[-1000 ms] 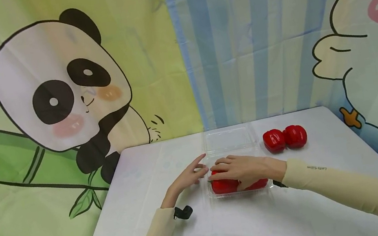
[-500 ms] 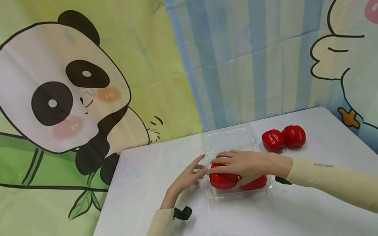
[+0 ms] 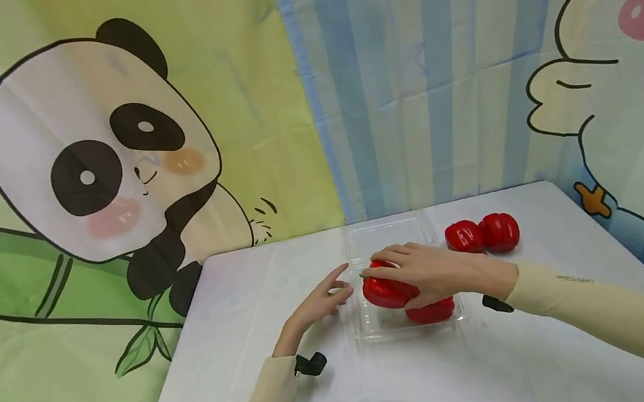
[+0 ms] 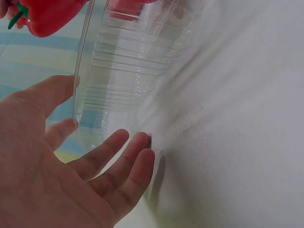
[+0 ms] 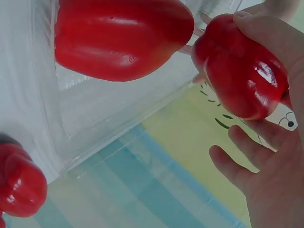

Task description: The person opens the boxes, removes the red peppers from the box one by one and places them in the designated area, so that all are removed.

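My right hand [image 3: 434,269] grips a shiny red bell pepper [image 3: 385,288] with a green stem and holds it up over the clear plastic container [image 3: 373,326]. In the right wrist view, the thumb and some fingers go round this pepper [image 5: 242,71], while other fingers stand off it. A second red bell pepper [image 3: 431,311] lies inside the container's right side. At the container's left rim, my left hand [image 3: 316,304] has its fingers spread and loosely extended. Its fingertips are right at the clear wall in the left wrist view, and the palm [image 4: 33,166] holds nothing.
Two more red bell peppers [image 3: 482,235] sit side by side on the white table [image 3: 303,401], behind and right of the container. The container's hinged lid [image 3: 391,236] lies folded back toward the printed curtain [image 3: 255,99].
My right hand has lifted the bell pepper out of the container's left side, moving it up and slightly right. The left hand has stayed at the rim.
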The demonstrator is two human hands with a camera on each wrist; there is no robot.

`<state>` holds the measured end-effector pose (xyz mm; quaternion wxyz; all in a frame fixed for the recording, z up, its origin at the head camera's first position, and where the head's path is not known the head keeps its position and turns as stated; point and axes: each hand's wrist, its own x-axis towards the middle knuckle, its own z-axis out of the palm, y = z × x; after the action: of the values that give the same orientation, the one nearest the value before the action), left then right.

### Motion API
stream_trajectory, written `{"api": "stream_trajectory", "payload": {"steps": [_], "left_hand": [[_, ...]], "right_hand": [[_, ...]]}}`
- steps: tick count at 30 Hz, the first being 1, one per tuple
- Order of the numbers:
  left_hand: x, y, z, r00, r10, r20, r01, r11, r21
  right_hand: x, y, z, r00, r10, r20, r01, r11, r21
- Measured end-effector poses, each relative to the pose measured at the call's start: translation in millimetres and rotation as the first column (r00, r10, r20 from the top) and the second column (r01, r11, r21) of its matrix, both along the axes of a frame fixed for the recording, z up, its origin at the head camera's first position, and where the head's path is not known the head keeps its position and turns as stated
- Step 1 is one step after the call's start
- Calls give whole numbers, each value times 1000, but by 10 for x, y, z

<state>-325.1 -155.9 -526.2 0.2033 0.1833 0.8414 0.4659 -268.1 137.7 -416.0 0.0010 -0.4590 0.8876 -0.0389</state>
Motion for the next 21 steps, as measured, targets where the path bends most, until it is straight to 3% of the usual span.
{"api": "stream_trajectory", "payload": {"steps": [13,21], "left_hand": [[-2,-2,0,1000,-8,-5,8,1000,-14],[4,2,-3,1000,-10,-11,10,1000,-3]], "right_hand": [[80,276,84,993,-101,-57,97,993,-69],[77,469,85,975,-224,-8,222,971,-93]]}}
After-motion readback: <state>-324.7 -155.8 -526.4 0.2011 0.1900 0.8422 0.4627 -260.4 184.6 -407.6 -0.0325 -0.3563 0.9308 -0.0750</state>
